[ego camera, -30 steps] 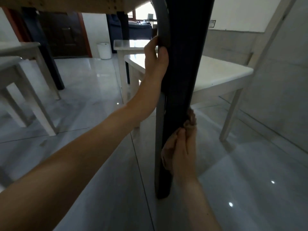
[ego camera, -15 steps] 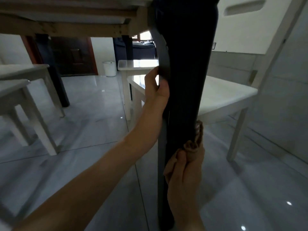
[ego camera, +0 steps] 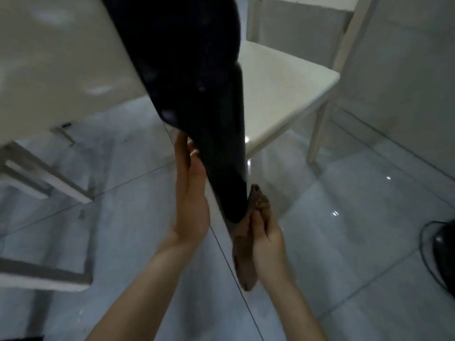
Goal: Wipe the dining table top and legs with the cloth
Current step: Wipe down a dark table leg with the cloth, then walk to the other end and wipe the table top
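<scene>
1. grips a bunched brown cloth (ego camera: 244, 265) in the right hand (ego camera: 268, 233), fingers and thumb curled round it.
2. presses the upper wad of that cloth against the right side of the dark table leg (ego camera: 197, 94), right at the leg's lower end, with a loose tail hanging below the fist.
3. lays the left hand (ego camera: 190, 200) flat along the leg's left edge, higher than the right hand, fingers stretched upward and touching the wood; cannot tell whether any fingertip hooks behind.
4. brackets the leg between both hands, slanting from the top of the view down toward the floor (ego camera: 344, 217).
5. looks down on glossy grey tiles with small light glints.
6. shows a white chair (ego camera: 283, 82) just right of the leg, its seat partly behind it.
7. shows a pale blurred slab (ego camera: 49, 57) at upper left and white furniture legs (ego camera: 44, 279) at lower left.
8. catches a black object (ego camera: 444, 254) with a thin cable at the right edge.
</scene>
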